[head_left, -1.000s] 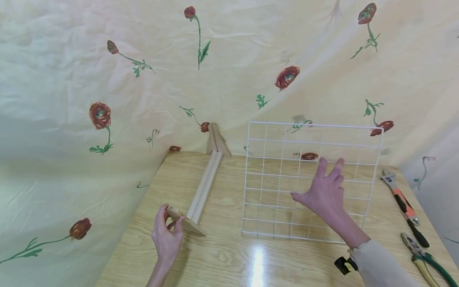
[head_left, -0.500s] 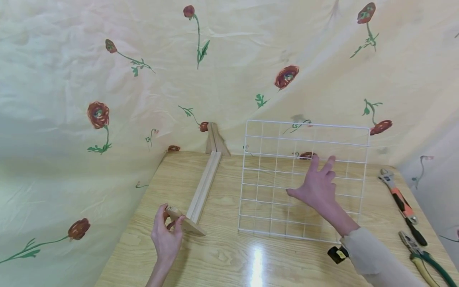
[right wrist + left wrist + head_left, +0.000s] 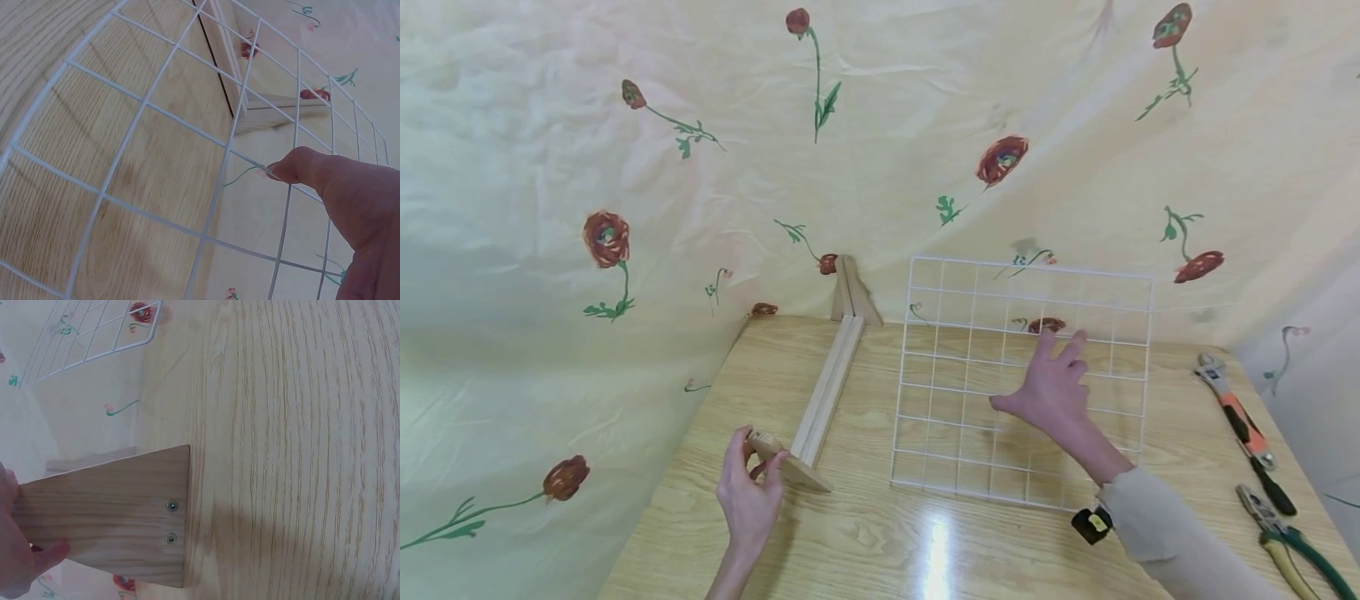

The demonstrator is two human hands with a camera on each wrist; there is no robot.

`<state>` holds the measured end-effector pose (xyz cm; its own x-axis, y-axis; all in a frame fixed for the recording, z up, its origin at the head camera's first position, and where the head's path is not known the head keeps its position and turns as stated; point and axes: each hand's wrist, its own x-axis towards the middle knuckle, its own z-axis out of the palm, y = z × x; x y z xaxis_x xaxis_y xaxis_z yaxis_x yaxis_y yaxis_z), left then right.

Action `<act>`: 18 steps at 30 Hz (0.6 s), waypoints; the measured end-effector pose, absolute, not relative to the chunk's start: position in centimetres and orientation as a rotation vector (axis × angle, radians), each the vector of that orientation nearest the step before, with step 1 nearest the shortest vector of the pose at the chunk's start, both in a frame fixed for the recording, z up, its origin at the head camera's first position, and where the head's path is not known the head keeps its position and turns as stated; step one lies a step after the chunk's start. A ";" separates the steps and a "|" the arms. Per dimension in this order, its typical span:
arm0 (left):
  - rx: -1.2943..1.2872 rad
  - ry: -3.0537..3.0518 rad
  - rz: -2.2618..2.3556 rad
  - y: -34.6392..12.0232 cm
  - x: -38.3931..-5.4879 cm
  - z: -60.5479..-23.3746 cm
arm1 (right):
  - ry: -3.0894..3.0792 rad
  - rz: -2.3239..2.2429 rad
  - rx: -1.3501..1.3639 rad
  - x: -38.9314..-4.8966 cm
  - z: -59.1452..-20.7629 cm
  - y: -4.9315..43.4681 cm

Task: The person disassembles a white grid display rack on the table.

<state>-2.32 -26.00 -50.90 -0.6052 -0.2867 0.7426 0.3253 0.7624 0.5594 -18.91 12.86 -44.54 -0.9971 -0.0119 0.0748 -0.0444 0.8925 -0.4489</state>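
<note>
My left hand (image 3: pixel 750 496) pinches the top of the tapered wooden end piece (image 3: pixel 112 519) between thumb and fingers. Two bolt heads (image 3: pixel 172 505) show near the lower edge of this upright piece. From it a grooved wooden rail (image 3: pixel 829 392) runs back along the table to a matching end piece (image 3: pixel 852 292) by the backdrop. My right hand (image 3: pixel 1051 387) holds a white wire grid panel (image 3: pixel 145 102) upright, right of the rail. Its fingers spread across the wires, and in the right wrist view the thumb (image 3: pixel 297 165) presses a wire. The fingertips are partly hidden.
An adjustable wrench (image 3: pixel 1236 408) with an orange and black handle lies at the table's right side. Near it are a black handle (image 3: pixel 1273 487) and green-and-yellow pliers (image 3: pixel 1281 537). A flowered cloth (image 3: pixel 895 167) hangs behind the wood-grain table (image 3: pixel 865 550).
My right hand has carried the wire grid panel leftward, closer to the rail, and the panel has turned slightly. My left hand and the wooden stand have stayed in place.
</note>
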 end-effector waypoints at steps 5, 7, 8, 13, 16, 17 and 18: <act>-0.028 -2.053 -0.858 -26.0 -2.3 -50.9 | -2.997 0.705 0.042 -19.1 -44.8 12.5; -0.026 -2.053 -0.858 -25.9 -2.3 -50.9 | -2.998 0.708 0.044 -19.1 -44.8 12.4; -0.024 -2.054 -0.858 -25.9 -2.3 -50.9 | -3.001 0.706 0.047 -19.2 -44.8 12.3; -0.017 -2.058 -0.857 -25.9 -2.3 -50.9 | -3.029 0.696 0.057 -19.3 -44.9 12.1; -0.012 -2.059 -0.858 -25.9 -2.2 -50.9 | -3.057 0.670 0.053 -19.5 -45.0 11.9; -0.010 -2.060 -0.859 -25.9 -2.2 -50.9 | -3.066 0.662 0.047 -19.5 -45.0 11.9; -0.009 -2.059 -0.860 -25.9 -2.2 -50.9 | -3.075 0.658 0.039 -19.7 -45.1 11.8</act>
